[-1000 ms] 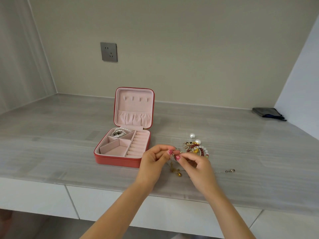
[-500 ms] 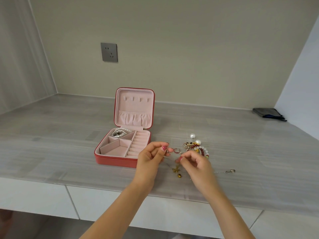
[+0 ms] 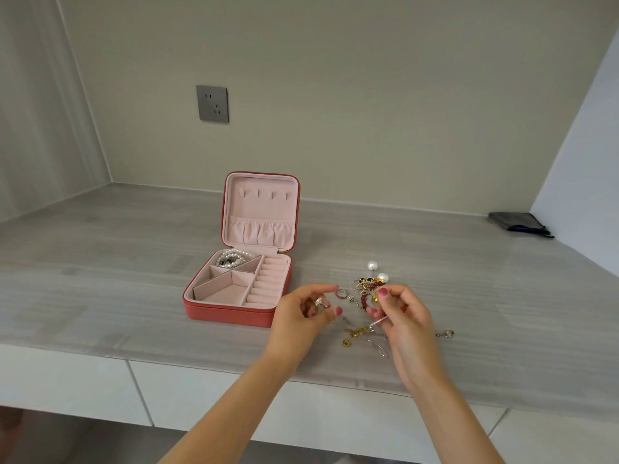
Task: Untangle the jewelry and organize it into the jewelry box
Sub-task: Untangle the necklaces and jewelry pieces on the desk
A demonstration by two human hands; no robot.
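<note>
Jewelry (image 3: 370,291) lies in a tangled heap on the desk (image 3: 100,289), just right of the open jewelry box (image 3: 231,313); a second ago both hands were pinched together over one small knot at its near edge, and now they have drawn apart; the left hand (image 3: 301,316) has come away with a small silvery piece (image 3: 320,303) held between thumb and curled fingers, and the right hand (image 3: 398,316) pinches a thin silver chain or pin (image 3: 378,321) with its fingers bent round it; a small ring (image 3: 341,294) sits in the gap between the two hands, whether resting on the desk or held I cannot tell.

To my eye that means one piece has been freed from the knot and is ready for the box, most likely the ring rolls on its right side; the heap of red beads, gold bits and two pearl studs (image 3: 376,271) is not yet sorted; a pearl strand (image 3: 232,257) already sits in the back left compartment; a gold charm (image 3: 355,331) and a loose clasp (image 3: 447,333) lie on the desk near the right hand.

As for the room: the desk is pale grey wood grain with white drawer fronts below; beige walls close it in; a grey wall socket (image 3: 212,103) sits above the box; a dark pouch (image 3: 517,222) lies far back in the right corner.
</note>
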